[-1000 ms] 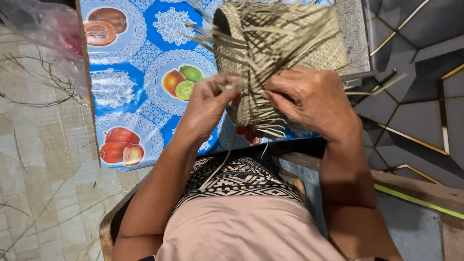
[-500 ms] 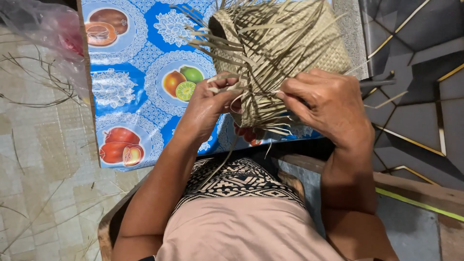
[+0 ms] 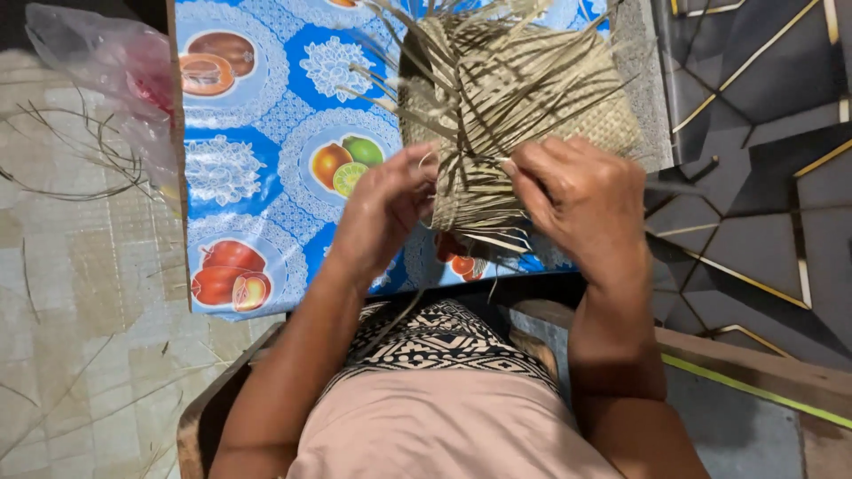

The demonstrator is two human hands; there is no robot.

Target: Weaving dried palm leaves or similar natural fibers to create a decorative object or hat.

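Half-woven straw basket [image 3: 532, 98] held over blue fruit-print worktop [image 3: 257, 133]. Loose strips pinched by left hand [image 3: 382, 213]; strips gripped by closed right hand [image 3: 581, 200].

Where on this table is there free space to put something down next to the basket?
Free: the blue fruit-print tablecloth left of the woven basket, between the plastic bag and the left hand. Crowded: the near edge, where the left hand and right hand work the loose strips.
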